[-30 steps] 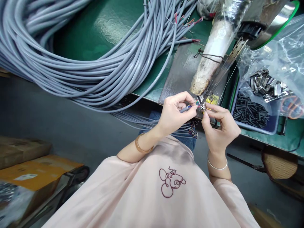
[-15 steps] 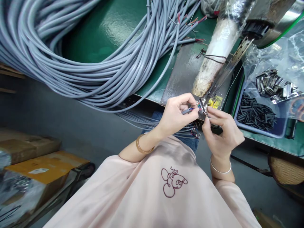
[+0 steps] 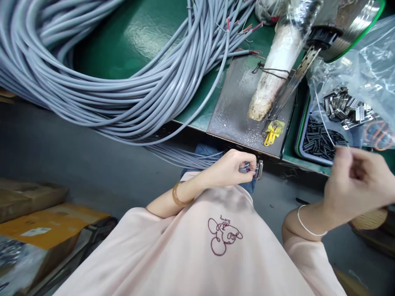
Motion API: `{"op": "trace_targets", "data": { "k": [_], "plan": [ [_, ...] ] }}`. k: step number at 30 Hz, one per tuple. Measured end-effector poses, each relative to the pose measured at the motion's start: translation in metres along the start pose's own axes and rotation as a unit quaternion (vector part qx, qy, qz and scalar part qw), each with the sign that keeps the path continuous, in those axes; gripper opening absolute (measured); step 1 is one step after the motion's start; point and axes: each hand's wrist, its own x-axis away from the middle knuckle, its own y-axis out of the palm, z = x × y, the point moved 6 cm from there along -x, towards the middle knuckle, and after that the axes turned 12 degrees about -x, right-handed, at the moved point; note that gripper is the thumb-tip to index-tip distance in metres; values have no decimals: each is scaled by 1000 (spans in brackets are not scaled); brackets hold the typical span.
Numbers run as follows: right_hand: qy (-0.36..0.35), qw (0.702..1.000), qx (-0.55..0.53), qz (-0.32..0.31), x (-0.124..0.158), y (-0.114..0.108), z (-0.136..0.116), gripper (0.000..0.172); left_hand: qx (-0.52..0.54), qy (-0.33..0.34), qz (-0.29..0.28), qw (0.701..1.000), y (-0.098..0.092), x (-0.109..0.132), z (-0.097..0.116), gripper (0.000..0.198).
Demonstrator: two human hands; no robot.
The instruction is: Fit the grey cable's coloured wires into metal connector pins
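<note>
My left hand (image 3: pixel 233 167) is closed on the wire end of a grey cable. A silver D-sub connector (image 3: pixel 259 169) sticks out past its fingertips, below the bench edge. Coloured wires (image 3: pixel 247 165) show between the fingers, and the rest of the cable end is hidden by the hand. Off to the right, my right hand (image 3: pixel 358 181) is closed in a pinch on a thin silvery solder wire (image 3: pixel 322 113). This wire rises from the pinch past the blue tray. The right hand hangs in front of the bench edge, apart from the connector.
A thick bundle of grey cables (image 3: pixel 123 98) lies across the green bench (image 3: pixel 148 37). A white-wrapped soldering iron (image 3: pixel 268 82) stands over a metal plate (image 3: pixel 228 107) with a yellow clip (image 3: pixel 271 133). A solder spool (image 3: pixel 354 33) and a tray (image 3: pixel 314 158) of black tubes and connectors are at right.
My left hand drew the cable and connector down, off the plate's edge. My right hand left the connector and swung right, with the solder wire now stretched to it. The view shifted slightly.
</note>
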Motion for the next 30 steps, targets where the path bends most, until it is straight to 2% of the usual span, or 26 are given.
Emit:
{"op": "trace_targets", "data": {
  "k": [2,4,7,9,13,15,16,18,19,21,23,25,27,30],
  "plan": [
    [-66,994,37,-78,-13,24,18,16,1,10,7,1000,1,3,-3,7],
    [-63,990,83,-98,-26,41,43,21,37,-3,36,999,-3,5,-7,3],
    [-14,979,109,-169,-40,64,65,25,155,-61,56,984,-9,7,-13,11],
    [-7,978,96,-187,-46,71,64,22,226,-80,58,969,-13,8,-11,15],
    [10,972,88,-216,-52,76,62,19,290,-39,26,956,-19,9,11,14],
    [34,972,104,-206,-52,69,67,21,302,-23,0,953,-18,8,20,14],
    [35,977,111,-178,-53,62,67,20,308,-25,0,951,-17,6,22,15],
    [16,991,100,-84,-51,40,57,17,322,-47,26,945,-16,3,19,18],
    [6,997,71,-36,-49,28,48,15,327,-62,45,942,-15,1,16,19],
    [3,1000,-17,22,-39,8,23,16,327,-83,76,938,-13,-3,8,22],
    [15,988,-155,10,-25,2,-8,13,314,-88,93,941,-10,-7,1,20],
    [31,963,-263,-53,-9,9,-41,7,288,-87,104,948,-8,-8,-4,17],
    [62,938,-304,-153,6,27,-67,3,262,-86,110,955,-6,-8,-6,14],
    [58,928,-305,-205,19,48,-84,11,234,-83,115,962,-6,-7,-6,12]
  ]
}}
